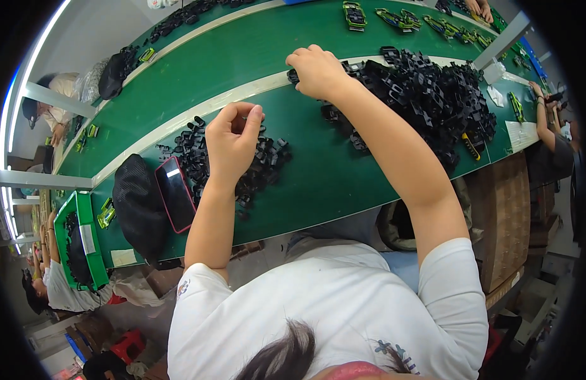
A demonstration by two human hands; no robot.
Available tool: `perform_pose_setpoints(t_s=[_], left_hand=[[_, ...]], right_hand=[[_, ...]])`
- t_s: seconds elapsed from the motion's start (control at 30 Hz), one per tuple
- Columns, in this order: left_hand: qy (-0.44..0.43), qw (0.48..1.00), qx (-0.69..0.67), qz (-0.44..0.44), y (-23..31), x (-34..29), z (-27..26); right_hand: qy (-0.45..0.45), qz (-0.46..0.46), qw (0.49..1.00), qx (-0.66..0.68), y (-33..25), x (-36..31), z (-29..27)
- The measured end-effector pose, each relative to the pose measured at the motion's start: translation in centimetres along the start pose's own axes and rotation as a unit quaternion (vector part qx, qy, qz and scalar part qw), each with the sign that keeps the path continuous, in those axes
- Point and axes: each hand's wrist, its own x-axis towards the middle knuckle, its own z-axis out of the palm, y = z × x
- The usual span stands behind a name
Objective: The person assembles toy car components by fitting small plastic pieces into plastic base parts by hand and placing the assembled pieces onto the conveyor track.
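My right hand point(319, 71) reaches over the pale strip at the bench's middle, fingers bent down and closed. A small black plastic part point(293, 76) shows under its fingertips, mostly covered by the hand. To the right lies a large heap of black plastic parts point(426, 95). My left hand point(233, 140) is raised over a smaller pile of small black parts point(268, 158), its fingers curled and the thumb up near the index finger. Whatever those left fingers may hold is hidden or too small to tell.
A phone with a red edge point(175, 195) and a black mesh bag point(138, 206) lie left of the small pile. A green bin point(98, 244) stands farther left. A yellow-black cutter point(471, 147) lies by the heap. Green-black assemblies point(399, 20) sit along the far belt; other people work around.
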Motion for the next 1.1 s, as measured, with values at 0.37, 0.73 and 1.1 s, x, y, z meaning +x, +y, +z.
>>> perform_pose_setpoints(t_s=[0.37, 0.73, 1.1], left_hand=[[-0.002, 0.985, -0.114, -0.129, -1.1, -2.8, -3.2], [-0.167, 0.863, -0.439, -0.188, -0.7, -2.5, -3.2], [0.08, 0.901, -0.381, -0.192, -2.3, -1.2, -4.5]], right_hand=[[0.019, -0.068, 0.859, 0.508, -2.9, -0.9, -2.0], [-0.119, -0.061, 0.645, 0.752, -6.3, -6.2, 0.4], [0.039, -0.165, 0.955, 0.244, -6.1, -9.9, 2.7]])
